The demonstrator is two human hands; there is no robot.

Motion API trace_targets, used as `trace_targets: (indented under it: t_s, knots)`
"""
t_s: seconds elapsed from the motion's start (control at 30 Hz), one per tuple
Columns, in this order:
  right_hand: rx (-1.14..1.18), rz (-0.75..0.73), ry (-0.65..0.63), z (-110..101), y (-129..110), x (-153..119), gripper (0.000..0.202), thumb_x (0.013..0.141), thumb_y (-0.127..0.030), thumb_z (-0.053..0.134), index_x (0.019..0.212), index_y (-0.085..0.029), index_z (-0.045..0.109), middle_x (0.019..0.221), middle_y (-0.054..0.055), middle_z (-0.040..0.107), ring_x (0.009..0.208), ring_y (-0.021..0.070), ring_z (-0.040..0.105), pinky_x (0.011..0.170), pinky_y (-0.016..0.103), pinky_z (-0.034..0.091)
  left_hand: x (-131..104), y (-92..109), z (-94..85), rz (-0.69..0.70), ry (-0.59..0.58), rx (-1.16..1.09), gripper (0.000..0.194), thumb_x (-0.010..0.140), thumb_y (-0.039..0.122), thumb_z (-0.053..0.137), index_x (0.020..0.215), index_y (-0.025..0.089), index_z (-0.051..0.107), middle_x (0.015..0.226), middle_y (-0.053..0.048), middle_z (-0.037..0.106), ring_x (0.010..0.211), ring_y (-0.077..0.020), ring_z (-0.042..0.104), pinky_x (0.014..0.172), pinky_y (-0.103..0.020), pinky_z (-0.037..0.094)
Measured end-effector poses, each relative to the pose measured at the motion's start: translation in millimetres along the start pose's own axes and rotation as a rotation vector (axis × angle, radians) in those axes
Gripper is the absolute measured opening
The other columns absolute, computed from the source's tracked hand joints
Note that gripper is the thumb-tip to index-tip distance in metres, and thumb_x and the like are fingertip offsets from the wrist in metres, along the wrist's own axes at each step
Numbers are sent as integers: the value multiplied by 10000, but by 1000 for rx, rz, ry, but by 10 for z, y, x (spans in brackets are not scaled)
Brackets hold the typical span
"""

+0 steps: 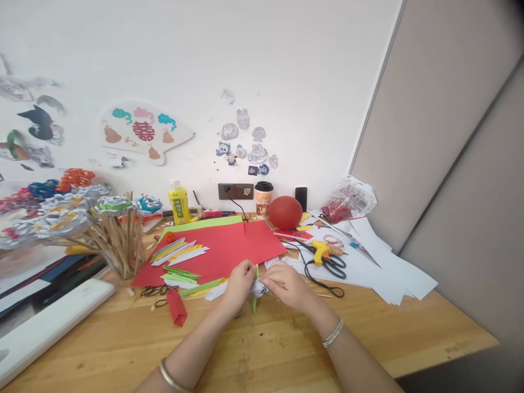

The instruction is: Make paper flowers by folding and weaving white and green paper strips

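Between my hands, low over the wooden table, is a small paper flower (261, 288) of white folded paper, partly hidden by my fingers. A green paper strip (254, 304) sticks out below it, and a bit of green shows above. My left hand (240, 281) is closed on its left side, fingertips pinching at the green strip. From the right, my right hand (287, 285) pinches the white paper with thumb and fingers. Left of my hands lie green folded strips (180, 273) and white and yellow strips (180, 252), partly on red paper sheets (223, 245).
Right of my hands lie a yellow glue gun (321, 252), black-handled scissors (336, 267) and white sheets (403, 275). Behind stand a lidded cup (263, 201), a red balloon (285, 213) and a yellow bottle (179, 203). Paper flowers on sticks (123, 240) and a white bar (57, 327) occupy the left.
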State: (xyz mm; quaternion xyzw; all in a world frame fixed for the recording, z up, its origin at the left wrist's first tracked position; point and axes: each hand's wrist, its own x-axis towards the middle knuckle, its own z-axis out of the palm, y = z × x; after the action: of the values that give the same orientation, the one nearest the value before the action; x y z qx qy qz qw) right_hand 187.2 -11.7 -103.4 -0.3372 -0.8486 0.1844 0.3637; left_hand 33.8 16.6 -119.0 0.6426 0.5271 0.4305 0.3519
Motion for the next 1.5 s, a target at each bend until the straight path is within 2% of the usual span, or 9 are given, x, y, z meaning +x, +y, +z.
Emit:
trace_targets:
  t_s: [0.2,0.3,0.5,0.73,0.97,1.13,1.27,1.4,1.5]
  knots:
    - [8,63,139,81,-3,-4,213,753,-323,593,941,-229,623,947,47,616,898,192,520,802,309,363,-31,21,29,6,54,-18,211,716,340,422,564,206,363,521,61,371,522,-119,370,507,-232,297]
    - [-68,99,190,165,-42,5,281,659,-245,679,931,-222,614,910,42,613,886,200,508,786,310,366,-67,21,73,7,95,-53,222,731,349,400,567,206,354,533,58,368,534,-121,381,511,-232,311]
    - [-132,64,310,213,-100,17,131,694,-121,579,793,-202,609,769,21,598,783,177,504,730,301,373,-92,16,102,12,121,-147,269,721,418,414,565,205,365,524,64,360,510,-113,374,500,-228,318]
    - [-214,11,228,133,-124,-19,355,591,-300,725,907,-210,588,864,30,596,852,203,480,797,347,354,-45,-34,87,-41,54,-346,278,668,427,504,567,197,385,494,84,334,460,-90,348,458,-204,290]
    - [-244,11,223,115,-118,-9,205,697,-248,639,889,-197,586,849,29,597,832,194,480,820,358,358,-34,-13,72,-44,9,-407,280,637,390,574,548,182,408,511,79,348,490,-82,347,467,-193,285]
    - [-207,-23,292,22,-104,-23,446,731,-365,612,1131,-200,507,1031,73,576,958,218,464,832,369,392,-34,-1,57,-63,3,-519,302,669,452,538,602,182,420,525,77,374,473,-77,351,455,-191,299]
    - [-393,-80,256,45,-143,-29,490,768,-386,560,1213,-207,462,1242,91,474,1096,253,382,929,438,330,-56,-12,70,-103,113,-670,295,650,441,575,633,185,431,533,78,395,477,-77,374,459,-185,314]
    - [-459,-122,198,103,-179,-40,545,786,-391,529,1271,-181,398,1319,101,403,1126,272,354,955,472,296,-71,-40,85,-87,226,-612,284,659,439,569,641,184,446,554,70,414,503,-83,387,476,-185,327]
    - [-344,-103,251,86,-156,-48,498,815,-412,476,1269,-223,400,1319,82,404,1132,258,369,956,458,301,-69,-28,74,-46,155,-574,287,695,450,539,649,181,447,564,65,412,512,-86,389,483,-190,332]
